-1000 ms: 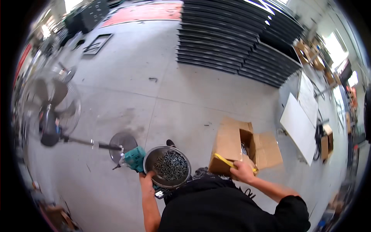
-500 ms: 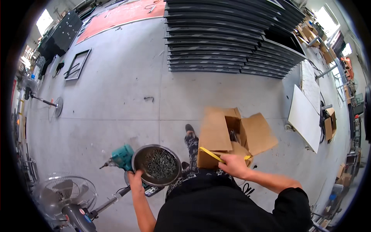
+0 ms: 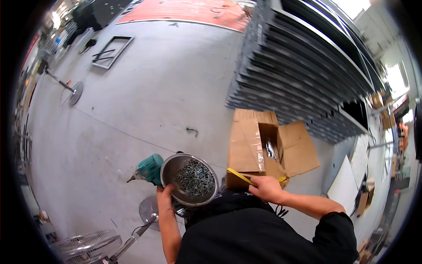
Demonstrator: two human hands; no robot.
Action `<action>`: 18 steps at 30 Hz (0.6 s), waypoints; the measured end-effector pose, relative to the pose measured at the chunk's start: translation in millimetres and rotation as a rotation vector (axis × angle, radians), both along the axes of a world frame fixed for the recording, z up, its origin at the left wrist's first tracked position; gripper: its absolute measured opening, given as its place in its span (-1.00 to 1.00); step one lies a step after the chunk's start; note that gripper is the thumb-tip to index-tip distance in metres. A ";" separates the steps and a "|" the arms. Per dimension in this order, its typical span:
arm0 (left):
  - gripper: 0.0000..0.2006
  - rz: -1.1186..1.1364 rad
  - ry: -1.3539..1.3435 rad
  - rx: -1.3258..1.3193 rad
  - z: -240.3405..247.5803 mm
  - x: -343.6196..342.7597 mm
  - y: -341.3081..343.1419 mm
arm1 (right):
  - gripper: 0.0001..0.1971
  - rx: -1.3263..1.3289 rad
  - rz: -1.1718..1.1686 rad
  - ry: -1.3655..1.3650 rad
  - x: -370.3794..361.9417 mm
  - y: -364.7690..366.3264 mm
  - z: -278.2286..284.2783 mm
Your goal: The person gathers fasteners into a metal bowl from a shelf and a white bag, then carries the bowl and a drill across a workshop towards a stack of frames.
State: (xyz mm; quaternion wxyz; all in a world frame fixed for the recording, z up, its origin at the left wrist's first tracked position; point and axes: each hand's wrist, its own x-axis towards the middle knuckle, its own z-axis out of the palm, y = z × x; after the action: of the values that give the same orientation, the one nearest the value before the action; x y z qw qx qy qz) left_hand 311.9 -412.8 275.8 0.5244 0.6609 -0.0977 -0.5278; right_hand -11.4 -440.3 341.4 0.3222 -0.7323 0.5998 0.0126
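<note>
- On the concrete floor (image 3: 145,97) of a workshop, seen from above, the person stands over an open cardboard box (image 3: 259,145); both forearms come up from the lower edge of the view
- The left hand (image 3: 165,196) has its grip closed on the near rim of a round metal bowl (image 3: 189,179); the bowl is held level, clear of the floor, with a loose heap of screws (image 3: 194,177) lying in its bottom
- Pressed against the bowl's left side is a teal power drill (image 3: 148,169), nose pointing left; which fingers carry it I cannot tell, since the bowl hides them
- The right hand (image 3: 267,189) is closed on a yellow strip (image 3: 241,176), perhaps a tape or strap, which runs across the box's near edge; hand and strip touch the box
- The box flaps stand open and something shiny shows deep inside; what it is stays too small to tell
- As a judgement: the bowl is already partly stocked with screws and the box is open, so the gathering looks well under way; bowl and drill are not yet set down
- A stack of dark panels (image 3: 307,66) lies just beyond the box; a fan (image 3: 88,246) stands at lower left
</note>
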 end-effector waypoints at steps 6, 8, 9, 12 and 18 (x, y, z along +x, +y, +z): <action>-0.57 0.011 -0.059 -0.032 53.5 86.9 -154.0 | -0.74 0.115 -0.005 0.005 70.6 -159.6 48.5; -0.56 0.024 -0.138 -0.053 61.0 116.7 -200.3 | -0.73 0.120 -0.036 -0.045 84.4 -197.8 54.0; -0.56 -0.020 -0.199 -0.045 59.8 123.2 -198.3 | -0.73 0.168 -0.074 -0.044 85.6 -198.3 58.5; -0.55 0.022 -0.253 -0.137 73.4 172.3 -265.0 | -0.74 0.158 -0.016 -0.032 133.4 -263.9 68.9; -0.56 0.070 -0.271 -0.109 54.4 241.8 -371.2 | -0.73 0.061 0.231 -0.006 200.0 -384.4 43.6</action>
State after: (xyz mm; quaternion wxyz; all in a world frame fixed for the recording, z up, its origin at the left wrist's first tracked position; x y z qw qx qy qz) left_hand 553.7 -783.9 330.2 0.5598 0.6997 -0.1731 -0.4089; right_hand 188.6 -824.6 385.0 0.3423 -0.7864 0.5100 0.0656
